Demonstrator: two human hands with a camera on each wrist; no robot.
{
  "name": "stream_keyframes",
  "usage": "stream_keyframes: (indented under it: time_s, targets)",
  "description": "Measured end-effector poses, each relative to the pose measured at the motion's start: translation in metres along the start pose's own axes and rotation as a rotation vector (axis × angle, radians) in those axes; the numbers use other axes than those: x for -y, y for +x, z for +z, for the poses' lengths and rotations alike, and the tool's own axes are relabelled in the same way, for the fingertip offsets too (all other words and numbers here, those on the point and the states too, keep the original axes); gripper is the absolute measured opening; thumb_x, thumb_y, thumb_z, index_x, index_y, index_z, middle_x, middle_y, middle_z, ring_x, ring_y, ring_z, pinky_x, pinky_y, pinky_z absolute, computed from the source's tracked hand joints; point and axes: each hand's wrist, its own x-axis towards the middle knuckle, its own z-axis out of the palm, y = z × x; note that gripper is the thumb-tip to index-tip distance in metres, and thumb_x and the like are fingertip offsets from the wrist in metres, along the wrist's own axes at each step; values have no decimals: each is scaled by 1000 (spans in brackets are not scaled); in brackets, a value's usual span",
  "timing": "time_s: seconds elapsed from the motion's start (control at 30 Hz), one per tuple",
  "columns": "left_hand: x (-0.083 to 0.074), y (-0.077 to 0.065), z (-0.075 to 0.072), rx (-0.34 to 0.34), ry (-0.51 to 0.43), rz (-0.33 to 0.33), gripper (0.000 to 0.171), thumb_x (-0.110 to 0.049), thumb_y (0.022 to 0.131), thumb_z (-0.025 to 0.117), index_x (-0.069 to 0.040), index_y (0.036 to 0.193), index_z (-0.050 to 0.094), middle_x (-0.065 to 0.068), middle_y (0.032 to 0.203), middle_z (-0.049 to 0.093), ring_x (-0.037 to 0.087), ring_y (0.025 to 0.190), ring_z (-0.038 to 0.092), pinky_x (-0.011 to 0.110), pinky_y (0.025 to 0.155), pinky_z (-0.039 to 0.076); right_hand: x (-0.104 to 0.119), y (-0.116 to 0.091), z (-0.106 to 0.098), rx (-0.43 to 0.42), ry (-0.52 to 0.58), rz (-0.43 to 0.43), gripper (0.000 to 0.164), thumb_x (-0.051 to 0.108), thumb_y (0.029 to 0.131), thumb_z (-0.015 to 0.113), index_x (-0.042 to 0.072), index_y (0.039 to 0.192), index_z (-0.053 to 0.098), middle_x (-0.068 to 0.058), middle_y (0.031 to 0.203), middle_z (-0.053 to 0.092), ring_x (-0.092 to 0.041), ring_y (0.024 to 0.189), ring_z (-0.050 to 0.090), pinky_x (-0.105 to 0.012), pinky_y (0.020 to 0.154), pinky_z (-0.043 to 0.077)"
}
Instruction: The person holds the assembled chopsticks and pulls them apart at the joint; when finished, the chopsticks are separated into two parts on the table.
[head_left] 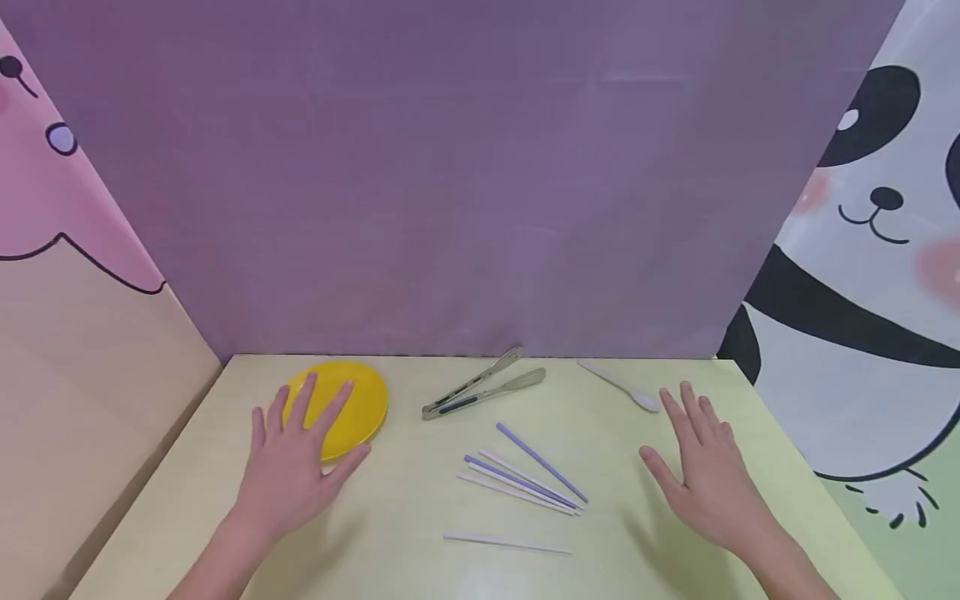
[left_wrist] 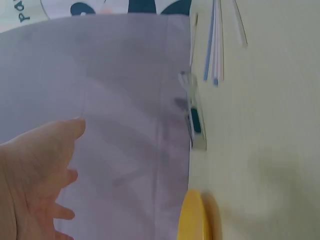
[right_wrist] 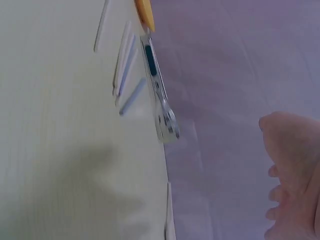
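My left hand (head_left: 288, 467) hovers with spread fingers above the table, in front of a round yellow plate (head_left: 367, 400) that it partly hides. On the other side, my right hand (head_left: 708, 479) is raised with its fingers extended, nearest to a pale spoon (head_left: 618, 385). Metal tongs (head_left: 480, 396) lie at the back middle with their arms apart. Between the hands lie several thin straws: a purple straw (head_left: 542, 462) lies apart from a loose bunch of white and purple ones, and a single white straw (head_left: 506, 544) is nearer the front. Neither hand holds anything.
The pale table (head_left: 405, 500) ends at a purple cloth backdrop (head_left: 480, 183). A pink printed panel (head_left: 67, 183) stands on the left, and a panda-printed panel (head_left: 862, 283) on the right.
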Motion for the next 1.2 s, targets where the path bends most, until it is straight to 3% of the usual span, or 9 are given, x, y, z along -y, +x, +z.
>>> stream_keyframes:
  time_s: [0.17, 0.37, 0.5, 0.6, 0.7, 0.8, 0.9, 1.03, 1.2]
  targets:
    - [-29, 33, 18, 52, -35, 129, 74, -52, 99, 69, -28, 164, 43, 20, 169, 39, 57, 149, 39, 71, 123, 28, 23, 25, 14, 57, -5, -74, 70, 28, 101, 73, 5, 160, 43, -28, 166, 39, -56, 147, 43, -71, 114, 39]
    - [-70, 60, 50, 245, -120, 308, 64, -48, 104, 64, -27, 162, 46, 12, 168, 45, 45, 147, 49, 58, 120, 43, 46, 42, 36, 101, 11, -126, 59, 21, 99, 75, 3, 152, 55, -24, 153, 58, -47, 136, 60, -61, 106, 53]
    - [-94, 71, 76, 349, -158, 394, 54, -42, 108, 60, -25, 158, 52, 8, 161, 54, 35, 146, 54, 52, 117, 48, 55, 45, 50, 123, 51, -129, 45, 16, 98, 76, -1, 138, 66, -20, 128, 75, -33, 105, 77, -48, 91, 62]
    - [-110, 80, 98, 409, -182, 440, 47, -36, 109, 58, -24, 155, 57, 4, 154, 61, 27, 144, 58, 44, 117, 50, 56, 45, 60, 159, 68, -107, 27, 13, 96, 77, -1, 119, 75, -10, 101, 81, -15, 76, 73, -32, 71, 61]
    - [-123, 89, 119, 429, -181, 483, 41, -27, 108, 61, -21, 148, 64, 0, 146, 68, 20, 137, 63, 34, 113, 52, 56, 45, 72, 211, 67, -91, 10, 10, 94, 77, 3, 100, 78, -2, 83, 78, -6, 66, 67, -25, 64, 56]
    - [-133, 99, 139, 447, -155, 497, 36, -21, 106, 65, -20, 141, 71, -3, 135, 75, 15, 113, 71, 24, 88, 56, 53, 44, 84, 249, 49, -58, 5, 10, 91, 78, 6, 89, 78, 2, 74, 74, -7, 65, 65, -26, 62, 55]
    - [-140, 105, 154, 482, -107, 480, 33, -18, 103, 69, -22, 135, 75, -7, 129, 77, 11, 103, 72, 20, 70, 48, 51, 43, 94, 281, 44, 16, 6, 10, 88, 79, 8, 84, 76, 4, 70, 68, -8, 63, 61, -29, 58, 52]
    - [-145, 108, 166, 511, -60, 454, 29, -19, 98, 75, -25, 126, 80, -12, 124, 78, 10, 116, 73, 20, 81, 57, 51, 44, 102, 316, 38, 117, 10, 10, 84, 78, 11, 76, 73, 5, 65, 61, -10, 59, 53, -28, 52, 45]
    - [-146, 114, 173, 464, -38, 474, 14, -19, 95, 80, -25, 106, 86, -13, 107, 81, 7, 108, 74, 21, 90, 59, 53, 49, 105, 291, 13, 89, 15, 3, 83, 76, 12, 71, 73, 4, 66, 65, -10, 60, 56, -30, 53, 49]
